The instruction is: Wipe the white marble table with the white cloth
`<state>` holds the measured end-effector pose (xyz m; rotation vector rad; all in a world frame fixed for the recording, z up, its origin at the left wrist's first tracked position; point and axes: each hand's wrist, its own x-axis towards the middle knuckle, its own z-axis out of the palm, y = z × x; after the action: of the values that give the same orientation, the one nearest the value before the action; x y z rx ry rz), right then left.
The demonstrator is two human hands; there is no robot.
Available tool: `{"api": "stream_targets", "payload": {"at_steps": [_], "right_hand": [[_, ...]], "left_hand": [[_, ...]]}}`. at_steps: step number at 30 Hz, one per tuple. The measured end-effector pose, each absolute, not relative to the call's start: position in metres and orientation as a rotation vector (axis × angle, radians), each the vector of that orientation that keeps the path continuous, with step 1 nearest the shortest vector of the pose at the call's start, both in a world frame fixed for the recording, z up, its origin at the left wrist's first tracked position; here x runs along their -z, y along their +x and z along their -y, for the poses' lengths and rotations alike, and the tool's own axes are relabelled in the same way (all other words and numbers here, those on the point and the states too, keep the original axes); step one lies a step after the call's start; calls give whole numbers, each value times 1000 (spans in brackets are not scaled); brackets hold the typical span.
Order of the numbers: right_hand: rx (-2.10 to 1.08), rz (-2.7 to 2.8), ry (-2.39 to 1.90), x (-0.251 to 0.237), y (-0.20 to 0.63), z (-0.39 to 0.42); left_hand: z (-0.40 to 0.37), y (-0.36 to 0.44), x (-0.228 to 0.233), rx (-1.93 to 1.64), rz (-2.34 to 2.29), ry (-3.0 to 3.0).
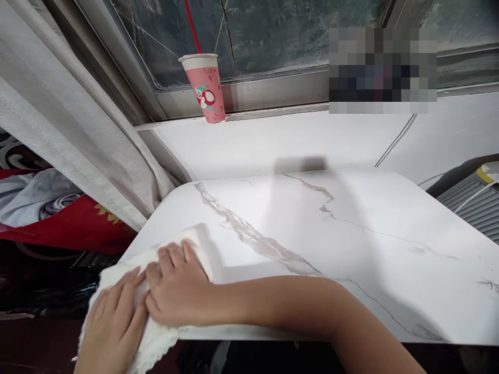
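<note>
A white cloth (pixel 161 342) lies over the near left corner of the marble-patterned tabletop (pixel 241 195), partly hanging past its edge. The left hand (pixel 116 314) lies on it, fingers outstretched and close together, thumb apart; just beside, the right hand (pixel 176 285) presses it, fingers bent and slightly apart. Beyond, a pink paper cup (pixel 205 91) with a red straw (pixel 192 27) stands at the window frame (pixel 276 89), right of a pale curtain (pixel 74 104).
</note>
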<state>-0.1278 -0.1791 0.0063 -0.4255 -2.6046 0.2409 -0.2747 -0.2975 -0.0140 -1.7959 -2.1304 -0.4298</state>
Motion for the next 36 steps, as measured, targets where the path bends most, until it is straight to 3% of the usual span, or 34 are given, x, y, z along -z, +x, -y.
{"api": "stream_targets", "payload": {"at_steps": [6, 13, 20, 27, 36], "right_hand": [[-287, 2631, -326, -4, -111, 171], [-428, 2655, -556, -1, -122, 48], [-382, 2428, -929, 3, -49, -23], [-255, 2455, -1033, 5, 4, 12], [-78, 2652, -696, 2, 61, 128]], "left_hand": [[289, -251, 7, 394, 2323, -1713], [142, -241, -9, 233, 2475, -1763], [41, -165, -2, 346, 2340, -1915], [66, -122, -3, 317, 2243, -2056], [203, -98, 6, 487, 1918, -2193]]}}
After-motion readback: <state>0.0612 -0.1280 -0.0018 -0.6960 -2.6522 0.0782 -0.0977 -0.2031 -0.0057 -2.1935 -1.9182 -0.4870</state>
